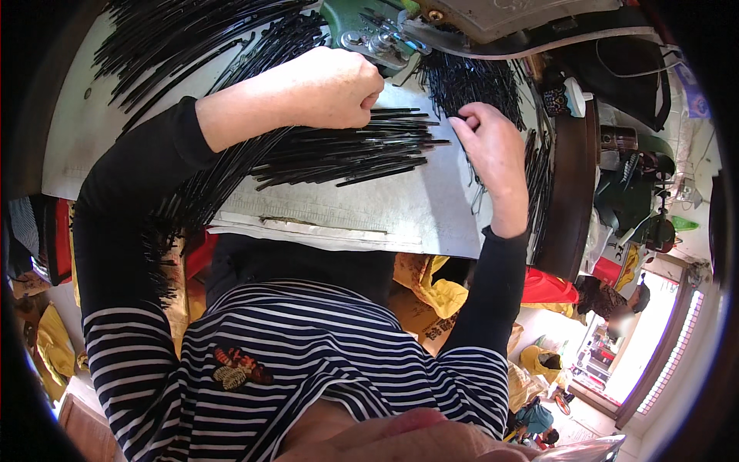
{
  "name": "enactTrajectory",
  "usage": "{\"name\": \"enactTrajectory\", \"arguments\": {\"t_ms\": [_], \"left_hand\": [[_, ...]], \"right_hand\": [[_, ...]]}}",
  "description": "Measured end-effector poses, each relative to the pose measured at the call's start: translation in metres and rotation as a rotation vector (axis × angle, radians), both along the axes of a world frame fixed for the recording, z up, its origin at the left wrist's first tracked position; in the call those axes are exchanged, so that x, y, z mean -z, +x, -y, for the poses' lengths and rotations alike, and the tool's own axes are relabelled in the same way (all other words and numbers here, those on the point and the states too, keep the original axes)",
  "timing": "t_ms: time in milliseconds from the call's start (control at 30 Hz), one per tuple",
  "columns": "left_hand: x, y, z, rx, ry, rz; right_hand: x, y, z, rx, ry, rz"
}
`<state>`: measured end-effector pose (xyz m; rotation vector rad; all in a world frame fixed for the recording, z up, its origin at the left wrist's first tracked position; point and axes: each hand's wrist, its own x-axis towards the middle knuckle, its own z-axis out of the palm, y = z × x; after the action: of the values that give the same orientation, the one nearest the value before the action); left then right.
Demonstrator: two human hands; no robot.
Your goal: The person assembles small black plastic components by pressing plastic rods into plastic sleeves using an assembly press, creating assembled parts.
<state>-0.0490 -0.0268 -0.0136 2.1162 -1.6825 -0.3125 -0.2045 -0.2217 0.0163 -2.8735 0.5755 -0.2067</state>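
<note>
On the near side of the green machine, the loose black strips could scatter if brushed by the curled left hand or, rightward, the bent-fingered right hand, whose grips I cannot tell.

White tabletop: smooth, low sheen, streaked near its front edge. On the tabletop: black strips, glossy, plastic-looking. At the tabletop's far side: green machine, smooth painted metal; discs, shiny bare metal. Right of the tabletop: plank, dark wood, softly glossy. Before the tabletop's front edge: striped shirt, matt knit cloth; yellow bag, crinkled, plastic-looking, faintly glossy.
</note>
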Motion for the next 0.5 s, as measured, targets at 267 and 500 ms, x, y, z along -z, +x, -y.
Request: {"name": "enactTrajectory", "arguments": {"t_ms": [267, 500], "left_hand": [[-0.004, 0.005, -0.002, -0.03, -0.135, -0.066], [-0.002, 0.01, 0.003, -0.026, -0.16, -0.278]], "right_hand": [[0.007, 0.005, 0.002, 0.099, 0.063, -0.085], [0.009, 0.001, 0.005, 0.151, 0.15, 0.029]]}}
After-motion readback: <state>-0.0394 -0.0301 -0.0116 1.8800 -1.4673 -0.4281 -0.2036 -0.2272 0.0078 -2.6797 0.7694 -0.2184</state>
